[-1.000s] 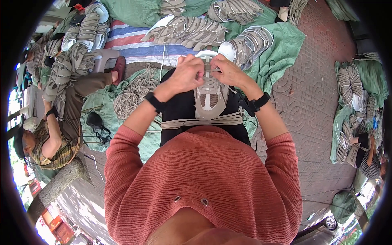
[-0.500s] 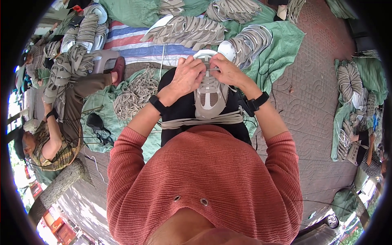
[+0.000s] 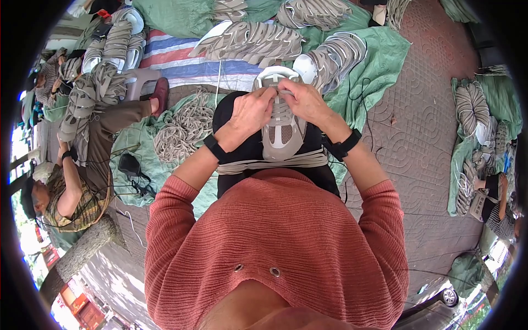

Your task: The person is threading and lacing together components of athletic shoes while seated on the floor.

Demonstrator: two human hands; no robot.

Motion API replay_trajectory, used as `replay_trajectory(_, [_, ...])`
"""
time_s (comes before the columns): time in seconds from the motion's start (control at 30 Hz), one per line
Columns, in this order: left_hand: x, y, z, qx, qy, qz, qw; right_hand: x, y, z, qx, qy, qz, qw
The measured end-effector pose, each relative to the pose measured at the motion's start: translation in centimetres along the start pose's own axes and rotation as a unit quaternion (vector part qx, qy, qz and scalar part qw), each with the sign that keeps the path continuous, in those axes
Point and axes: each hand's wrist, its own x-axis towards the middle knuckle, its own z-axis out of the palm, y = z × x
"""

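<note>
Bare hands at a shoe (image 3: 282, 132), shown near to far. The shoe lies on the lap, toe toward the wearer and pale collar away. Just short of its toe, a bundle of laces (image 3: 275, 163) crosses the dark-clad thighs. To either side, the forearms converge from pink sleeves, each wrist bearing a black band (image 3: 348, 144). The left hand (image 3: 250, 113) lies along the shoe's left side, back upward, fingers curled; thumb and forefinger meet at the upper lacing, and what they grip cannot be told. The right hand (image 3: 305, 102) bends inward from the shoe's right, thumb and forefinger pinched closed on a lace (image 3: 286, 92). Both sets of fingertips nearly touch. Left of the shoe lies a tangle of laces (image 3: 184, 132); farther left sits a co-worker (image 3: 65, 195). Beyond the collar, stacked uppers (image 3: 250, 44) rest on a striped sheet (image 3: 179, 55), with a second stack (image 3: 336, 59) on green sheeting (image 3: 388, 58). Far to the shoe's right, a pale panel (image 3: 477, 205) bears dark marks too small to read.
</note>
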Motion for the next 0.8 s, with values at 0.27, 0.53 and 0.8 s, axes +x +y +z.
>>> replay_trajectory(0.27, [-0.4, -0.7, 0.5, 0.099, 0.051, 0.115, 0.987, -1.0, 0.5, 0.2, -0.061, 0.03, -0.12, 0.99])
replay_trajectory(0.53, [1.1, -2.1, -0.5, -0.306, -0.144, -0.189, 0.922, -1.2, -0.2, 0.6, -0.134, 0.049, -0.124, 0.982])
replay_trajectory(0.8, [3.9, -2.7, -2.1, -0.139, 0.007, -0.078, 0.987, -0.5, 4.0, -2.6, 0.706, -0.06, 0.353, 0.612])
